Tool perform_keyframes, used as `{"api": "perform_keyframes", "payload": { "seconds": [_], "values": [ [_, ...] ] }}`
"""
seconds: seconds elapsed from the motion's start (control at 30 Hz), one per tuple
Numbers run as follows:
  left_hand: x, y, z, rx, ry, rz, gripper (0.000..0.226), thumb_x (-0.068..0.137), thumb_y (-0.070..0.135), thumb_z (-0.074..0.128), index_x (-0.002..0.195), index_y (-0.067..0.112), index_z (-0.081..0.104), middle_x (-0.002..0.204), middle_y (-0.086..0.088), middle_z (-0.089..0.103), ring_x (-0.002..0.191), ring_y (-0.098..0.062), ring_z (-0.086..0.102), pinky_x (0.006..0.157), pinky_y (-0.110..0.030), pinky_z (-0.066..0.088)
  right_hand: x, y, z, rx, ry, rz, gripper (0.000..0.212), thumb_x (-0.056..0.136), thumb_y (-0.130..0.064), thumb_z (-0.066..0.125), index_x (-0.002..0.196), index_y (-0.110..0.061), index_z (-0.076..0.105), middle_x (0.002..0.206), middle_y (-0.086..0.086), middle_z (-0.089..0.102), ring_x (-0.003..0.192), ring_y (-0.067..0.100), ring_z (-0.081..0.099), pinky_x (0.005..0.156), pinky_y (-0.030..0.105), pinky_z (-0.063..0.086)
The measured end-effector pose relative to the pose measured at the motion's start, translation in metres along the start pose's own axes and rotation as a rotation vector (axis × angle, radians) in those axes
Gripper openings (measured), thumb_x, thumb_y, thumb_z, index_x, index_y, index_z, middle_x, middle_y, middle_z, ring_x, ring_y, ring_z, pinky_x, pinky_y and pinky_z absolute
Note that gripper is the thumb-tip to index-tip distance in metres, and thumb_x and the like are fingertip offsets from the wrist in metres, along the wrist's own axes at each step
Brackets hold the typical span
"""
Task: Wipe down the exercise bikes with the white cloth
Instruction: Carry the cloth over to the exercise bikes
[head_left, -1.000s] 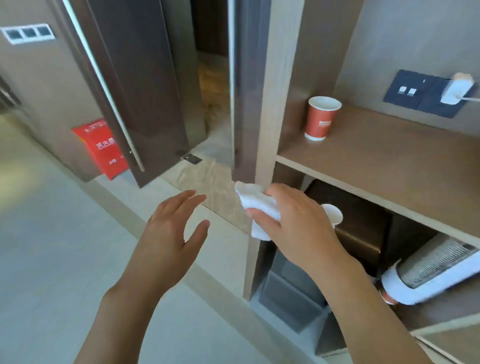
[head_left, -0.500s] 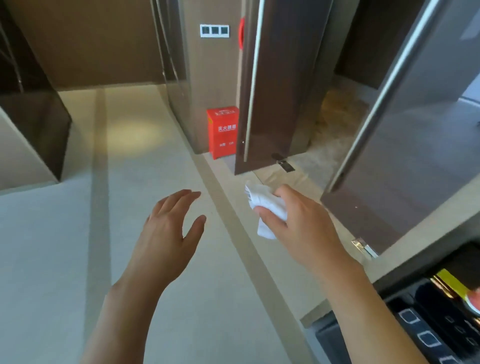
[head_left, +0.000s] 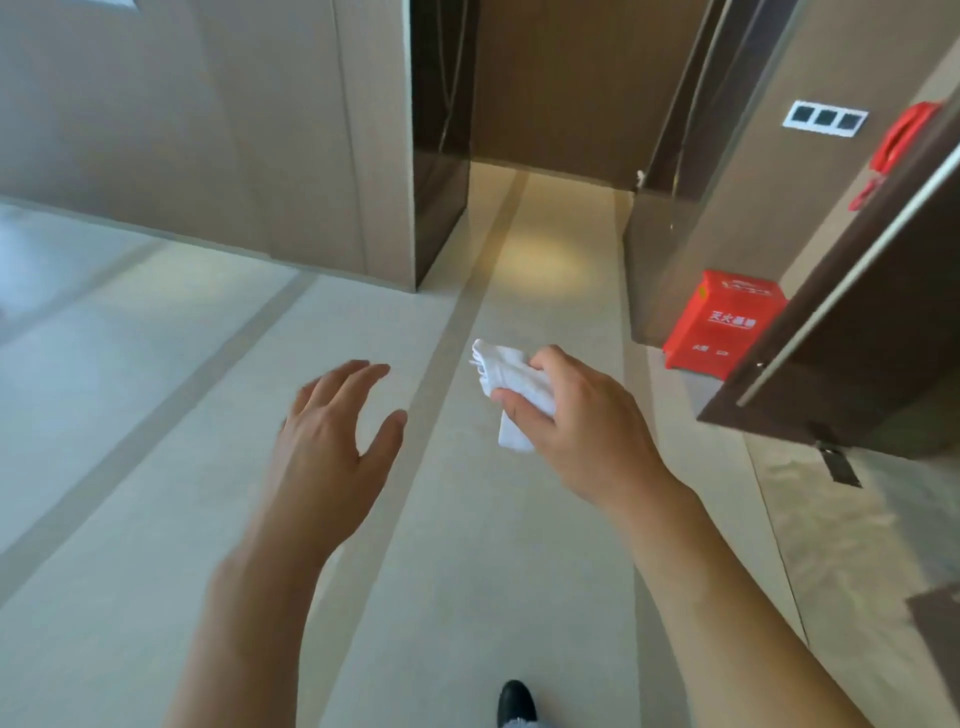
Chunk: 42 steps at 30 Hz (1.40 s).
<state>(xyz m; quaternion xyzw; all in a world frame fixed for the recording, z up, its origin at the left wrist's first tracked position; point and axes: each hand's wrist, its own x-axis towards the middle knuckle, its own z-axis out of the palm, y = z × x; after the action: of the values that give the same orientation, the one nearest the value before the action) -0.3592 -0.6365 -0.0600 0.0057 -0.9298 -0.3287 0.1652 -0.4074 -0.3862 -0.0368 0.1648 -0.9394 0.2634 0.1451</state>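
Observation:
My right hand (head_left: 587, 431) is held out in front of me and grips a folded white cloth (head_left: 511, 387), its fingers curled round it. My left hand (head_left: 332, 441) floats beside it, to the left, fingers spread and relaxed, holding nothing. Both hands are in the air above a pale tiled floor. No exercise bike is in view.
A corridor (head_left: 545, 244) runs ahead between beige wall panels (head_left: 208, 130). A dark open door (head_left: 852, 353) with a long metal handle juts in at the right. A red fire-equipment box (head_left: 722, 327) stands on the floor by the wall. A black shoe tip (head_left: 516, 701) shows at the bottom.
The view has swung left, away from the wooden shelves and cups, to face the corridor. The door and red box slid to the right. Both hands keep the same pose.

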Motion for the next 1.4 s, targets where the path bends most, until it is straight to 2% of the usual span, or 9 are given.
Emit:
{"api": "perform_keyframes", "payload": {
  "seconds": [0.13,0.33,0.43,0.67,0.87,1.0,1.13,1.27,1.4],
  "values": [
    [-0.009,-0.034,-0.03,0.057,0.092,-0.132,0.051,0.101,0.044,0.057,0.15,0.03,0.052,0.155,0.01,0.051,0.147,-0.018,0.04,0.117,-0.043,0.039,0.038,-0.032,0.035,0.088,-0.073,-0.124,0.036,0.102,-0.056,0.058,0.092,-0.024,0.047,0.072,-0.015,0.048,0.069,0.021,0.05,0.059,0.019,0.028],
    [0.009,-0.069,-0.04,0.142,0.193,-0.283,0.05,0.101,0.042,0.06,0.149,0.027,0.054,0.153,0.005,0.054,0.143,-0.02,0.042,0.115,-0.041,0.037,0.094,-0.047,0.086,0.171,-0.17,-0.245,0.037,0.102,-0.058,0.059,0.092,-0.024,0.047,0.074,-0.016,0.048,0.07,0.017,0.049,0.058,0.018,0.028],
    [0.035,-0.071,-0.032,0.157,0.215,-0.332,0.051,0.1,0.044,0.061,0.149,0.027,0.054,0.153,0.005,0.053,0.144,-0.022,0.042,0.115,-0.044,0.039,0.129,-0.038,0.1,0.211,-0.203,-0.28,0.037,0.102,-0.058,0.06,0.092,-0.026,0.045,0.072,-0.017,0.047,0.067,0.013,0.048,0.058,0.015,0.027],
    [0.124,-0.046,-0.025,0.265,0.226,-0.351,0.056,0.1,0.05,0.055,0.151,0.028,0.051,0.156,0.006,0.051,0.146,-0.022,0.04,0.118,-0.047,0.039,0.226,-0.01,0.111,0.328,-0.216,-0.329,0.034,0.1,-0.061,0.06,0.095,-0.028,0.05,0.076,-0.018,0.053,0.069,0.006,0.055,0.058,0.018,0.034],
    [0.156,-0.061,-0.042,0.368,0.26,-0.442,0.055,0.101,0.049,0.056,0.152,0.031,0.05,0.157,0.007,0.05,0.148,-0.021,0.038,0.12,-0.045,0.037,0.284,-0.026,0.139,0.425,-0.249,-0.389,0.033,0.099,-0.061,0.06,0.097,-0.03,0.049,0.079,-0.017,0.052,0.071,-0.001,0.054,0.058,0.015,0.033],
    [0.158,-0.091,-0.057,0.376,0.321,-0.498,0.055,0.1,0.05,0.057,0.151,0.031,0.051,0.156,0.008,0.05,0.147,-0.021,0.04,0.119,-0.046,0.038,0.305,-0.054,0.172,0.446,-0.277,-0.441,0.035,0.097,-0.062,0.06,0.095,-0.028,0.052,0.078,-0.017,0.053,0.069,0.006,0.055,0.059,0.016,0.034],
    [0.162,-0.137,-0.082,0.387,0.363,-0.541,0.056,0.099,0.05,0.059,0.15,0.03,0.052,0.156,0.008,0.05,0.146,-0.021,0.041,0.119,-0.046,0.039,0.325,-0.099,0.207,0.462,-0.289,-0.504,0.033,0.097,-0.061,0.061,0.094,-0.031,0.048,0.077,-0.018,0.051,0.068,0.004,0.053,0.058,0.018,0.033],
    [0.158,-0.196,-0.118,0.433,0.402,-0.557,0.058,0.098,0.049,0.061,0.151,0.029,0.052,0.156,0.004,0.051,0.146,-0.024,0.042,0.118,-0.048,0.039,0.342,-0.161,0.249,0.461,-0.291,-0.553,0.032,0.097,-0.06,0.062,0.094,-0.031,0.048,0.079,-0.014,0.053,0.069,0.019,0.054,0.059,0.029,0.033],
    [0.149,-0.262,-0.168,0.459,0.424,-0.593,0.062,0.097,0.058,0.056,0.151,0.028,0.051,0.156,0.003,0.051,0.145,-0.025,0.043,0.118,-0.048,0.04,0.354,-0.237,0.29,0.46,-0.304,-0.592,0.033,0.097,-0.058,0.063,0.091,-0.03,0.047,0.077,-0.015,0.051,0.069,0.02,0.054,0.061,0.03,0.034]
  ]
}}
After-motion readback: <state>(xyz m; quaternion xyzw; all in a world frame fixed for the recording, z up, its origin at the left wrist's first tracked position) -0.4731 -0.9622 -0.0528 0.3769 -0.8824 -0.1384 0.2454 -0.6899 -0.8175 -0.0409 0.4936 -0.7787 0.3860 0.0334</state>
